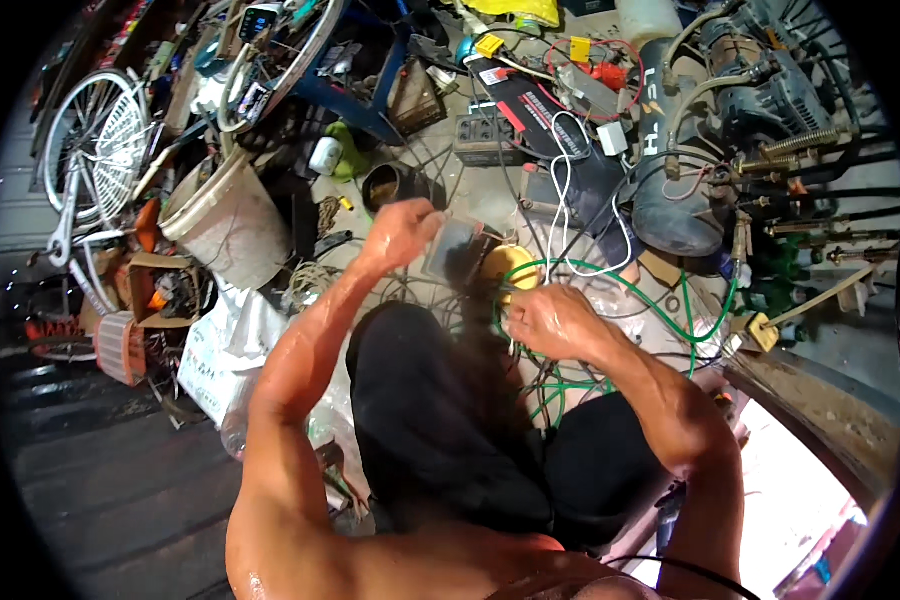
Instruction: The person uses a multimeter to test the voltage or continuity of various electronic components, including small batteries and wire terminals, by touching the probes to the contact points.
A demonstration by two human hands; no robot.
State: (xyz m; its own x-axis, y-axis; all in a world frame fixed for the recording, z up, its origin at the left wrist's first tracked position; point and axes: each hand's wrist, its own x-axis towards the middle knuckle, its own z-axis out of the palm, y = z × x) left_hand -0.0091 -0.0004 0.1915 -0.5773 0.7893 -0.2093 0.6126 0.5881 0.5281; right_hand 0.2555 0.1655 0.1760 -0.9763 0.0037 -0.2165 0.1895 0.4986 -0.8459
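The small grey box (457,248) is a flat, rectangular unit with a pale, slightly glossy face. It is held off the floor, tilted, gripped at its left edge. Just beside its right side sits a round yellow object (507,265), partly hidden by the box. Green wire (638,297) loops around both and runs toward the lower right, across the cluttered floor.

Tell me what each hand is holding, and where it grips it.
Left hand grips a small grey box by its left edge. Right hand pinches thin wires; exact hold unclear.
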